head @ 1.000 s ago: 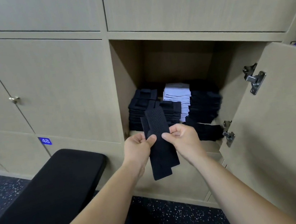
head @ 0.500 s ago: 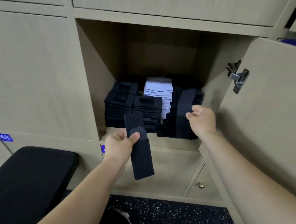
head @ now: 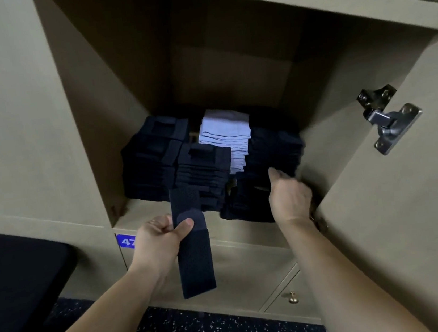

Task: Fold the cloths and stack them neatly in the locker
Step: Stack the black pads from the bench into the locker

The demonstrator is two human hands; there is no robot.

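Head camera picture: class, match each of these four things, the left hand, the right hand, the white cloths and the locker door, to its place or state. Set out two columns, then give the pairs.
Column one
1 left hand
2 right hand
3 white cloths
4 locker door

Column two
A swung open on the right
B grips a long dark cloth
C stacked between dark piles at the back
D at the front right dark pile

Pairs: 1-B, 2-D, 3-C, 4-A
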